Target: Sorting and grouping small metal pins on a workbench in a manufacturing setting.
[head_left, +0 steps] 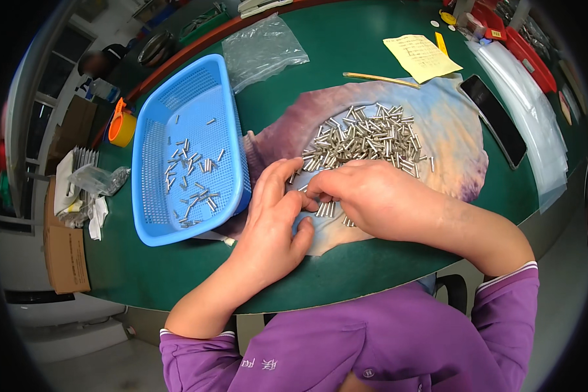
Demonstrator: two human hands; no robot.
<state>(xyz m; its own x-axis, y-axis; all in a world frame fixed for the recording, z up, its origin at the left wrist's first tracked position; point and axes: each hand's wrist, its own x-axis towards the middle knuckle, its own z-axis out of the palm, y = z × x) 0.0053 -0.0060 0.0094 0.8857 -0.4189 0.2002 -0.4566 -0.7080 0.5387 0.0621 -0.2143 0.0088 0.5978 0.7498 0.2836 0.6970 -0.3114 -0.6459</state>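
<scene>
A heap of short silvery metal pins (366,136) lies on a tie-dyed cloth (447,124) spread over the table. My left hand (268,212) rests at the near left of the heap, fingers stretched out and thumb apart, its index fingertip close to my right hand's fingertips. Curled in a pinch, my right hand (382,199) is just in front of the heap; whatever is between its fingertips is hidden. A few pins (326,209) lie in a small row under my hands. Left of the cloth stands a blue perforated plastic basket (235,140), with scattered pins on its bottom.
A clear plastic bag (264,49) lies behind the basket. At the far right are a yellow note (421,57), a black phone (493,117), clear plastic sheets (526,124) and a red bin (532,59). A yellow-orange container (119,127) stands left, above a cardboard box (65,255).
</scene>
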